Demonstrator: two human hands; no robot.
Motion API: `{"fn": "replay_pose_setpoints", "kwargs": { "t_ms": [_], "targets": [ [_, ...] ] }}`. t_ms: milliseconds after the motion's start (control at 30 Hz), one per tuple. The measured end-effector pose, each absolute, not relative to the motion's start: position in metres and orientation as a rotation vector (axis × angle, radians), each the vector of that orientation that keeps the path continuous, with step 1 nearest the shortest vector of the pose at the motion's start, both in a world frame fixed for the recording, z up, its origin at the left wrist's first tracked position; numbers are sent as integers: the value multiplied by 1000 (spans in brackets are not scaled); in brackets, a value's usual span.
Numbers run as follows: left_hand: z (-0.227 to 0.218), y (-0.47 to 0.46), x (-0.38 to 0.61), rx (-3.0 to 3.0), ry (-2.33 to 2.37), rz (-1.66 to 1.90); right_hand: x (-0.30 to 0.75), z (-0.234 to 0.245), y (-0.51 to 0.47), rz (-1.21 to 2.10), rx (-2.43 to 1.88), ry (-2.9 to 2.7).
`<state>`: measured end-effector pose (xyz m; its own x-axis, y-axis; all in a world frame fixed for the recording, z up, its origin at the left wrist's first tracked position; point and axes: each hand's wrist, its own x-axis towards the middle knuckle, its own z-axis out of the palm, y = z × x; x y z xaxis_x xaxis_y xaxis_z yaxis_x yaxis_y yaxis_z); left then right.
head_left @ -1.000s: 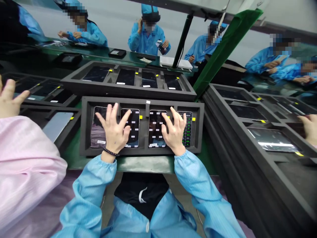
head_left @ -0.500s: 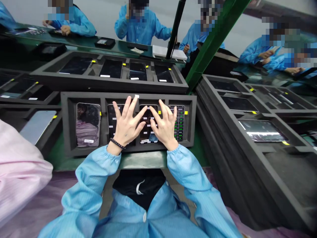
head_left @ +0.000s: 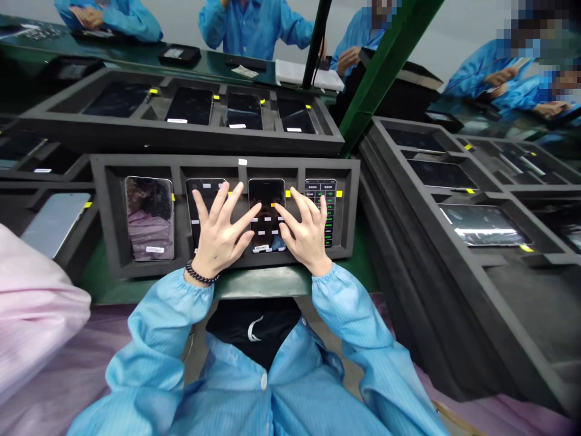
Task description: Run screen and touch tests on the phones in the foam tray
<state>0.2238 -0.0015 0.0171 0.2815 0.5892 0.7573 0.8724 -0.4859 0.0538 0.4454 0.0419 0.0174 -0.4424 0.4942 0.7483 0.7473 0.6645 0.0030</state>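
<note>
A dark foam tray [head_left: 227,162] lies before me with phones in its compartments. Both index fingers reach over the lit phone [head_left: 267,191], third from the left, whose black screen carries small white marks and one orange mark. My left hand [head_left: 220,233] has its fingers spread and partly covers the second phone [head_left: 206,181]. With fingers apart, my right hand [head_left: 306,233] overlaps the left part of the rightmost phone [head_left: 333,212], which displays a table with green entries. The leftmost phone [head_left: 149,218] has a dark, reflecting screen and a white label. Neither hand grasps anything.
Behind stands another foam tray [head_left: 181,130] of phones. Stacked trays [head_left: 408,254] rise on the right, and a further phone [head_left: 57,224] lies at left. A green post [head_left: 385,66] slants across the back. Co-workers in blue sleeves [head_left: 290,24] sit beyond; pink cloth [head_left: 36,297] is at left.
My index fingertips have shifted from the top of the third phone's screen to lower down on it. An orange mark now shows there. The whole view has tilted slightly downward.
</note>
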Motion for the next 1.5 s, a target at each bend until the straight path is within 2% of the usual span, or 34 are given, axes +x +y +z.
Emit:
{"fn": "replay_pose_setpoints", "kwargs": {
  "t_ms": [267,767,967,1167,1500],
  "targets": [
    [3,-28,220,-2256,-1453,-963,453,9,28,-413,-932,-2116],
    [-5,-40,229,-2383,-1343,-885,464,7,11,-353,-832,-2251],
    [-7,-53,221,-2398,-1279,-977,476,4,2,-315,-793,-2229],
    [-8,-56,210,-2520,-1245,-861,483,0,1,-310,-757,-2326],
    [-13,-57,212,-2316,-1288,-1092,459,2,4,-307,-639,-2425]
  ]
}}
